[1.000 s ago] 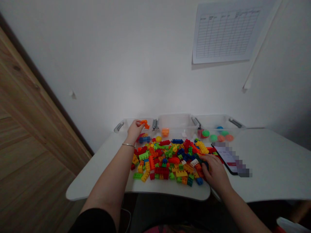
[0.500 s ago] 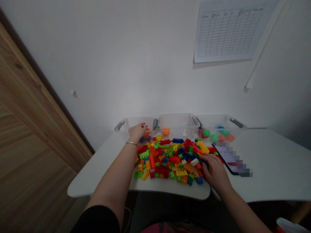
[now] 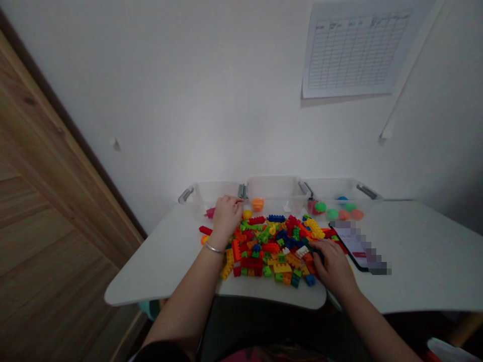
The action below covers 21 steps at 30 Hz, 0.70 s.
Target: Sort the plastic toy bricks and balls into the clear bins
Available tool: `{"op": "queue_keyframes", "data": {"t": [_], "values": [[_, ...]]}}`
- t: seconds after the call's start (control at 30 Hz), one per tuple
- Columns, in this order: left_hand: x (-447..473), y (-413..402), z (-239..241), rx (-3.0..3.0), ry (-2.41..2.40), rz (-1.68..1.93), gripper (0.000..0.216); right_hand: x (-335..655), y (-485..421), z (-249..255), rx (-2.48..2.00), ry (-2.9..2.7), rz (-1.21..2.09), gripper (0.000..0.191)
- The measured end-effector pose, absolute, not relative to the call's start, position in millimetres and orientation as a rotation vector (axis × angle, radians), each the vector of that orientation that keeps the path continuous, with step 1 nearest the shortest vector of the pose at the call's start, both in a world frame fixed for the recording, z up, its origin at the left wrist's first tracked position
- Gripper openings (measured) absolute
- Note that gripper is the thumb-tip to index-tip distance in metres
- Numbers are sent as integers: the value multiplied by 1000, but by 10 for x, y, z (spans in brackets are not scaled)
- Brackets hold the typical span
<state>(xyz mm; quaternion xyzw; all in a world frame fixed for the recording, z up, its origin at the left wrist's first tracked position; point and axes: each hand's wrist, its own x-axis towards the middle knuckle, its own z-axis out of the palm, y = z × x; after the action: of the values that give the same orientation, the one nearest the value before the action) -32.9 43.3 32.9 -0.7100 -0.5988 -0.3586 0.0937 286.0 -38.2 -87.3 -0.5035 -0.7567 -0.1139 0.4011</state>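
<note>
Over the back left of a heap of toy building bricks [image 3: 281, 251] is my left hand [image 3: 227, 213], in front of the left clear bin [image 3: 199, 191]. Its visible fingers stretch forward and right, apart, with nothing seen in them; the lower fingers are hidden. My right hand [image 3: 334, 264] rests at the heap's right edge. Thumb and fingers are apart there, beside dark bricks partly covered by the hand. Inside the left bin shows a magenta piece [image 3: 210, 213]. A yellow ball [image 3: 247, 214] and an orange block [image 3: 257, 204] appear near the middle bin [image 3: 277, 183].
A right clear bin [image 3: 328, 187] holds green, orange and blue round pieces. On the white table [image 3: 422, 251], a phone [image 3: 354, 246] lies right of the heap. Behind stands a white wall with a printed sheet [image 3: 352, 55]. A wooden panel [image 3: 45, 201] is on the left.
My left hand has drawn back from over the left bin toward the heap, slightly right. The magenta piece in that bin now shows. My right hand has hardly moved.
</note>
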Motion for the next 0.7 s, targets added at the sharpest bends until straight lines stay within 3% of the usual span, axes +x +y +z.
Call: {"op": "queue_keyframes", "data": {"t": [0.27, 0.53, 0.7], "values": [[-11, 188, -9, -2497, -1780, -407, 37, 2858, -400, -864, -1289, -1910, -257, 25], [-4, 225, -22, -2386, -1812, -334, 40, 2865, -385, -851, -1264, -1919, -310, 23], [5, 270, -71, -2318, -1834, -358, 29, 2867, -384, -855, -1259, -1915, -309, 23]]}}
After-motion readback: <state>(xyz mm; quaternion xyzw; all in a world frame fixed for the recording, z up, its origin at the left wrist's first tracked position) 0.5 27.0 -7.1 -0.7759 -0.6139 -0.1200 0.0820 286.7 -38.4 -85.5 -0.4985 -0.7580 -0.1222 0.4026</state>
